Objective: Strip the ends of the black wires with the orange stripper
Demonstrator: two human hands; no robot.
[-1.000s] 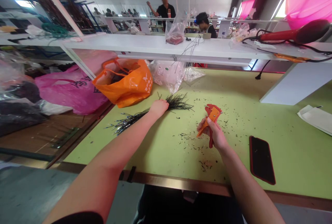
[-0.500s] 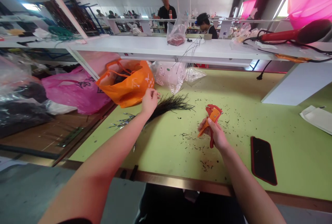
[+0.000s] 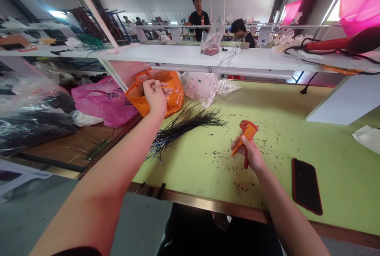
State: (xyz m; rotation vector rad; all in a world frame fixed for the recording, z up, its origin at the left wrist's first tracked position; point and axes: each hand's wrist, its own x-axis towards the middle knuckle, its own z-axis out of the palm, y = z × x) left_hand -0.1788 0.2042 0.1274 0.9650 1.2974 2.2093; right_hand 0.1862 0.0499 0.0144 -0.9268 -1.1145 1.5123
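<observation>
My left hand [image 3: 156,97] is raised in front of the orange bag, its fingers pinched on a thin black wire that hangs down toward the pile. Below it, a bundle of black wires [image 3: 190,124] lies fanned on the green table, with shiny ends toward the left, partly behind my forearm. My right hand [image 3: 251,154] is wrapped round the handles of an orange and red wire stripper [image 3: 248,131], held just above the table with its jaws pointing away from me. Small black clippings [image 3: 221,156] are scattered around it.
An orange bag [image 3: 177,93] and a pink bag [image 3: 102,99] stand at the left. A phone [image 3: 306,186] lies at the right. A white shelf [image 3: 178,53] crosses the back, carrying a red heat tool [image 3: 326,45]. Two people are beyond it.
My left hand has risen from the wire bundle up and left to the orange bag, drawing a wire with it. My right hand keeps its grip on the wire stripper. The view has shifted slightly.
</observation>
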